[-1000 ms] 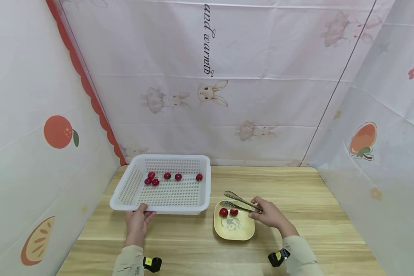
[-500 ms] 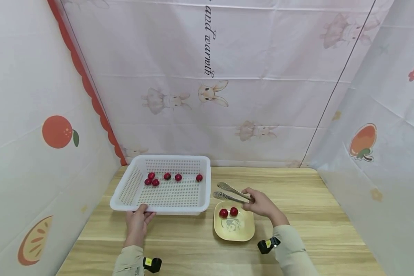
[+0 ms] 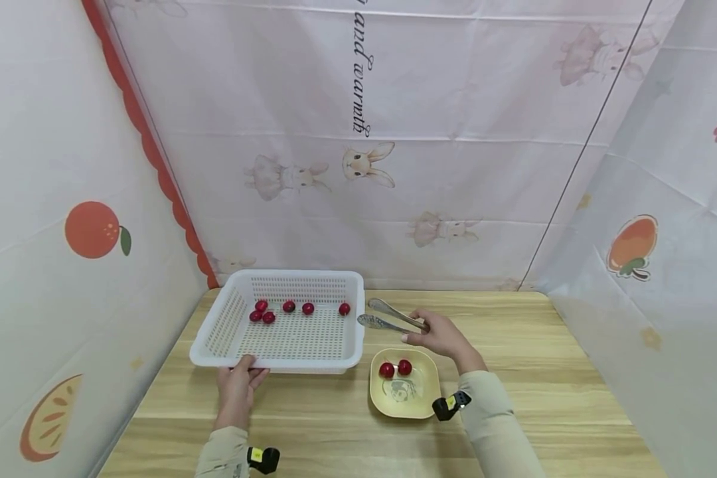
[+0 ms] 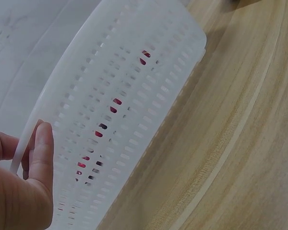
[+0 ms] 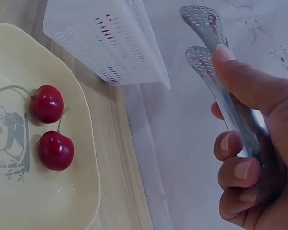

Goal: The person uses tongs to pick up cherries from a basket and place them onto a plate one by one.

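Note:
My left hand grips the near rim of a white plastic basket, thumb on one side and fingers on the other, as the left wrist view shows. Several red cherries lie on the basket's slotted floor, mostly toward the back left. Metal tongs with perforated tips are held in my right hand, fingers curled round the handles. Their two tips are spread apart with nothing between them, close to the basket's right wall. Two cherries with stems sit in a yellow dish printed with a panda.
The wooden table carries the basket at left and the dish right of centre. A printed cloth backdrop rises behind the table's far edge, with cloth side walls at left and right.
My right hand has carried the spread tongs from over the yellow dish up and left toward the basket, uncovering the two cherries. My left hand keeps its hold on the rim.

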Available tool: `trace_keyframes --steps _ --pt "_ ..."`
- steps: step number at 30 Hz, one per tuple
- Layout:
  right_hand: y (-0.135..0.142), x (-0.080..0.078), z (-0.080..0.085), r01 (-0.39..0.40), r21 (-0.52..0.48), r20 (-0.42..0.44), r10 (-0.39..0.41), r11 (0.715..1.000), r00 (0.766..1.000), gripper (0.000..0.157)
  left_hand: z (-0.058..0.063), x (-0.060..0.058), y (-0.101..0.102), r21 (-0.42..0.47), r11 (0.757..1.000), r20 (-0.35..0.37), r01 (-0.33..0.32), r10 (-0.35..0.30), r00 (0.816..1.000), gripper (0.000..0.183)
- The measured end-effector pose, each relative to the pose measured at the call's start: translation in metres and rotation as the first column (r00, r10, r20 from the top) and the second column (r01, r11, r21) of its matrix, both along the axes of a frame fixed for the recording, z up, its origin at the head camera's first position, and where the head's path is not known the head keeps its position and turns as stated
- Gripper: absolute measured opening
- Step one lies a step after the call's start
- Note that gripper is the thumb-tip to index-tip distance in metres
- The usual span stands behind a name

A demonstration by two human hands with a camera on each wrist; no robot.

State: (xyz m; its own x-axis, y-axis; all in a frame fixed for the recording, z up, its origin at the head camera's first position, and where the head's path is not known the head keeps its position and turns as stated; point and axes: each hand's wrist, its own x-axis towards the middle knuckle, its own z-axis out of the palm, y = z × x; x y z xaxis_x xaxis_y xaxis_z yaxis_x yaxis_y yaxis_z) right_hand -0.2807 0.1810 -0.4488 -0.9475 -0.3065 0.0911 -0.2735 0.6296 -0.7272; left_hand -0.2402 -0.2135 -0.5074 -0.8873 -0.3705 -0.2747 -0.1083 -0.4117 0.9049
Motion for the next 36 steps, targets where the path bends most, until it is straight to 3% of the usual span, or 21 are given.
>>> trace_keyframes --steps 9,17,25,36 --pt "-0.014 -0.010 0.007 0.070 0.091 -0.013 -0.069 0.993 0.998 0.034 0.002 0.001 0.000 0.000 1.000 0.007 -0.019 0.019 1.000 0.054" --pt "-0.033 -0.026 0.014 0.063 0.141 -0.054 -0.056 0.988 0.997 0.024 0.005 0.001 -0.001 0.001 1.000 0.012 -0.004 0.004 1.000 0.058" --pt "-0.056 -0.031 0.018 0.073 0.192 -0.070 -0.061 0.979 0.996 0.021 0.006 0.001 0.000 0.008 1.000 0.012 -0.008 0.008 1.000 0.057" --pt "-0.084 -0.044 0.022 0.018 0.212 -0.056 -0.006 0.977 0.998 0.015 0.008 -0.002 0.001 0.035 0.999 0.009 -0.005 0.004 1.000 0.052"
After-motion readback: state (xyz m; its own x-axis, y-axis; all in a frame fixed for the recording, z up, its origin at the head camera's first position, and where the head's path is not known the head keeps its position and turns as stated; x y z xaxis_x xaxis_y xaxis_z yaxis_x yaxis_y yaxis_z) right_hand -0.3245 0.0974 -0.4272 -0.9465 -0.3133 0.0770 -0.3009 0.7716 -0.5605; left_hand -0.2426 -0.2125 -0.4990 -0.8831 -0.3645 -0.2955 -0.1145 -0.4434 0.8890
